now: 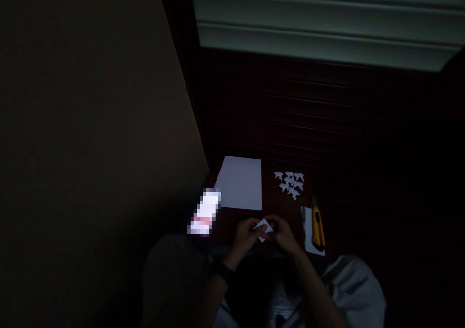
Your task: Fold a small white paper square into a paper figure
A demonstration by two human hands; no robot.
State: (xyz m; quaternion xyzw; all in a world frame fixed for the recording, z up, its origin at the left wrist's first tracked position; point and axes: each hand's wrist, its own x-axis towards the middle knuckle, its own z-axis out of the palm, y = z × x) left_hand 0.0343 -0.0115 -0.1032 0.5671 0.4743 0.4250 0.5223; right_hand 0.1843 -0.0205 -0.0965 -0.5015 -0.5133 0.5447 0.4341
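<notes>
Between my two hands is a small folded piece of white paper (265, 227), diamond-shaped with creases on its face. My left hand (247, 232) pinches its left side, the thumb lying over the paper. On the other side my right hand (282, 233) grips the right edge with thumb and fingers. Both hands are at the near edge of a small dark table. Beyond them lies a white sheet of paper (241, 183). Several small folded paper figures (290, 182) sit in a cluster at the back right.
A yellow utility knife (318, 227) rests on a strip of white paper (308, 228) at the table's right. A lit, blurred screen (205, 212) stands at the left by the wall (109, 124). Pale slatted blinds (308, 23) hang behind. The room is dark.
</notes>
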